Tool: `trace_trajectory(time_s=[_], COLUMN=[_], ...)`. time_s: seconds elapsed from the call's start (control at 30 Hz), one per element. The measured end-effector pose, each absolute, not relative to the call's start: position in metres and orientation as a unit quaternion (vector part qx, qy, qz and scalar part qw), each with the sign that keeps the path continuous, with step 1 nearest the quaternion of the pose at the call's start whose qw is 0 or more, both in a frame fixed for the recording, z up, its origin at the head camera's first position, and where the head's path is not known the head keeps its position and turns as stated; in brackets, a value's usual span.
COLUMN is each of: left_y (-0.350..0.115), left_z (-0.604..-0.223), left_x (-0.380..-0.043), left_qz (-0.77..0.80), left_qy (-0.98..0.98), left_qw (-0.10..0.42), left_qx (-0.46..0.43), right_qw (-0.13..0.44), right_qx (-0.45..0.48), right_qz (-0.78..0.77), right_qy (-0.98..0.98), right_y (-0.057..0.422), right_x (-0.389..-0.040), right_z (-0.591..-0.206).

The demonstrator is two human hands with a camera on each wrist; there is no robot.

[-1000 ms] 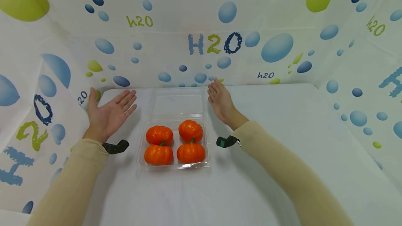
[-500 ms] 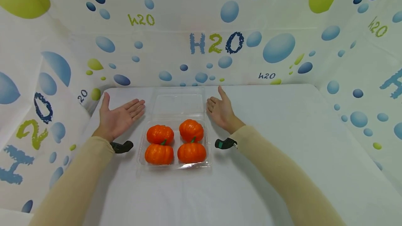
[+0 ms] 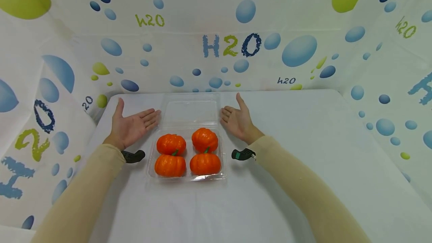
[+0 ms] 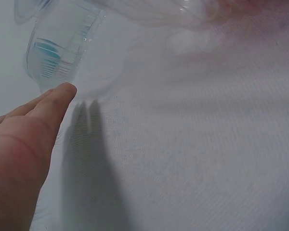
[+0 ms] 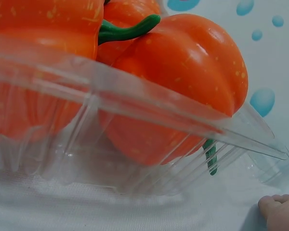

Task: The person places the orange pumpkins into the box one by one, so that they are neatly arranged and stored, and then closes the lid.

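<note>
A clear plastic clamshell container [image 3: 189, 180] lies with its lid [image 3: 190, 111] folded back flat on the table. Inside its base sit several small orange pumpkins with green stems, among them a front left pumpkin [image 3: 170, 165] and a back right pumpkin [image 3: 204, 139]. My left hand [image 3: 131, 127] is beside the lid's left edge, palm inward, fingers straight and thumb raised. Opposite it, my right hand [image 3: 239, 123] has its fingertips near the lid's right edge, thumb up. Whether either hand touches the plastic I cannot tell. In the right wrist view a pumpkin [image 5: 188, 62] shows behind the container's wall.
White cloth covers the table [image 3: 303, 130]. A white curtain [image 3: 182, 44] printed with blue and green drops rises at the back and both sides. Dark wrist cameras sit on the left wrist [image 3: 134, 156] and right wrist [image 3: 243, 154].
My left hand has moved right, up to the lid's side. My right hand has come slightly lower and its thumb has spread upward. Container and pumpkins have stayed in place.
</note>
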State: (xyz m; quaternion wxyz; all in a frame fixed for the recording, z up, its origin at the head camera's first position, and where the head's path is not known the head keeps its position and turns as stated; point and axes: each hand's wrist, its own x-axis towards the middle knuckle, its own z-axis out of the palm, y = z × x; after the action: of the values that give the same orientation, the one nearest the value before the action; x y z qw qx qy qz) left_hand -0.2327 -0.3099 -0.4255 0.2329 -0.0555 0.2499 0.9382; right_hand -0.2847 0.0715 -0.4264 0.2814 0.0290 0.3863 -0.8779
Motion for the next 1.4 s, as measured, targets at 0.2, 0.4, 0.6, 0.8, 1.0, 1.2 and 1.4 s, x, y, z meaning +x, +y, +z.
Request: trace_trajectory(time_s=[0.2,0.4,0.6,0.8,1.0,1.2,1.4], left_y=[-0.309,-0.309,-0.307,-0.307,-0.312,-0.318,-0.316], left_z=[-0.425,-0.424,-0.419,-0.41,-0.4,-0.389,-0.374], left_x=[-0.232,-0.234,-0.234,-0.231,-0.225,-0.215,-0.202], left_qz=[0.936,0.934,0.937,0.945,0.953,0.951,0.934], left_qy=[0.249,0.251,0.246,0.225,0.2,0.219,0.325], left_qw=[0.245,0.253,0.247,0.235,0.227,0.21,0.131], left_qx=[-0.034,-0.017,-0.021,-0.012,0.024,0.064,0.07], right_qw=[0.292,0.291,0.28,0.255,0.221,0.183,0.155], right_qx=[0.021,0.012,0.007,-0.012,-0.048,-0.057,-0.075], right_qz=[-0.873,-0.869,-0.869,-0.867,-0.856,-0.858,-0.853], right_qy=[0.39,0.399,0.407,0.427,0.465,0.477,0.493], right_y=[0.069,0.067,0.064,0.062,0.059,0.059,0.064], right_x=[-0.283,-0.283,-0.282,-0.279,-0.273,-0.264,-0.25], right_z=[-0.425,-0.422,-0.418,-0.412,-0.405,-0.396,-0.389])
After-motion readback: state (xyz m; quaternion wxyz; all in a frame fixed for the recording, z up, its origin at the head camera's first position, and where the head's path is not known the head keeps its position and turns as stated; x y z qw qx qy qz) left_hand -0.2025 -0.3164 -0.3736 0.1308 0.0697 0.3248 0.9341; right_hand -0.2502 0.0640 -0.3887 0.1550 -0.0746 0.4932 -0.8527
